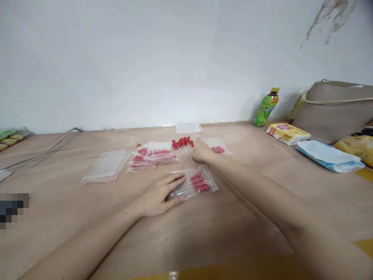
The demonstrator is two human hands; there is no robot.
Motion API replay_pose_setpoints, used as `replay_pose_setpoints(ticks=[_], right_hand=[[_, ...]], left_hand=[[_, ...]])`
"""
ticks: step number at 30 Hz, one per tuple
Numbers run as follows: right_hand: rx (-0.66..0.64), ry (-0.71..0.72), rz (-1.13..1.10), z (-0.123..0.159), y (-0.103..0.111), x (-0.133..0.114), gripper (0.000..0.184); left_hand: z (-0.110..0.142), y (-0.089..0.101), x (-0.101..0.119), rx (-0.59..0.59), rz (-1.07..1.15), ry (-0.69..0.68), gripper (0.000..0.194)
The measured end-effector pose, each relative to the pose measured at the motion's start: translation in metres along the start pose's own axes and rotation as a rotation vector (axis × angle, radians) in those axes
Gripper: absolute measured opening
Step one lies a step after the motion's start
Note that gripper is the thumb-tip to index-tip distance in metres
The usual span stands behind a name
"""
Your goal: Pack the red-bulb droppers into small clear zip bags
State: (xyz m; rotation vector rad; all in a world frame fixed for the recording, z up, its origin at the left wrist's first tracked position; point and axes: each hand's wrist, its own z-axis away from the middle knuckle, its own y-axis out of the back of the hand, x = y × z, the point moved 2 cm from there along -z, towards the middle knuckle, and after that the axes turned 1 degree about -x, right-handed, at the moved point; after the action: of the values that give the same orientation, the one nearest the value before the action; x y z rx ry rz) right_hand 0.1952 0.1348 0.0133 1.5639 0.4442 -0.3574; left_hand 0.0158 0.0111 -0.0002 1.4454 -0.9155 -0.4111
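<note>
My left hand (161,194) lies on the open end of a clear zip bag (194,186) that holds several red-capped droppers, fingers around the bag's edge. My right hand (201,151) reaches further back and closes on a loose bundle of red-capped droppers (182,147) lying on the table. Filled bags (154,155) are piled to the left of the bundle, and another filled bag (217,147) lies just right of my right hand. A stack of empty clear bags (106,166) sits further left.
A wooden table (186,233) runs to a white wall. At the right stand a green drink bottle (266,107), a tissue pack (287,133), a blue packet (329,155) and a beige bag (335,109). A grey cable (43,149) crosses the left.
</note>
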Motion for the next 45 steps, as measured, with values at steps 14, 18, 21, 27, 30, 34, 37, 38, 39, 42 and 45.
replay_pose_setpoints(ticks=[14,18,21,27,30,34,37,38,39,42,45], right_hand=[[0.082,0.037,-0.819,0.049,0.044,0.060,0.085],[0.172,-0.056,-0.992,0.075,0.031,0.078,0.089],[0.217,-0.082,-1.075,0.081,0.016,0.076,0.076],[0.104,-0.021,-1.282,0.085,0.001,0.061,0.040],[0.041,0.012,-1.326,0.088,-0.001,0.062,0.032],[0.045,0.026,-1.299,0.090,0.000,0.069,0.031],[0.023,0.026,-1.297,0.091,0.001,0.071,0.034],[0.018,0.024,-1.299,0.091,0.002,0.071,0.035],[0.015,0.021,-1.291,0.091,0.003,0.071,0.036],[-0.053,0.021,-1.169,0.092,0.005,0.071,0.035],[-0.208,0.017,-0.961,0.094,0.007,0.070,0.032]], left_hand=[[0.000,0.001,-0.002,-0.022,0.038,-0.011,0.052],[0.000,0.001,-0.001,-0.029,0.030,-0.009,0.052],[0.000,0.001,0.000,-0.031,0.012,-0.011,0.052],[0.000,0.001,0.001,-0.025,-0.005,-0.008,0.051],[0.000,0.001,0.001,-0.024,-0.002,-0.007,0.053],[0.000,0.002,0.001,-0.006,0.009,0.012,0.058],[0.000,0.001,0.001,-0.001,0.014,0.004,0.059],[0.000,0.001,0.001,0.000,0.016,0.003,0.060],[0.000,0.001,0.001,0.000,0.016,0.004,0.061],[0.000,0.001,0.001,-0.005,0.013,0.022,0.064],[0.001,0.002,0.001,-0.016,0.013,0.035,0.064]])
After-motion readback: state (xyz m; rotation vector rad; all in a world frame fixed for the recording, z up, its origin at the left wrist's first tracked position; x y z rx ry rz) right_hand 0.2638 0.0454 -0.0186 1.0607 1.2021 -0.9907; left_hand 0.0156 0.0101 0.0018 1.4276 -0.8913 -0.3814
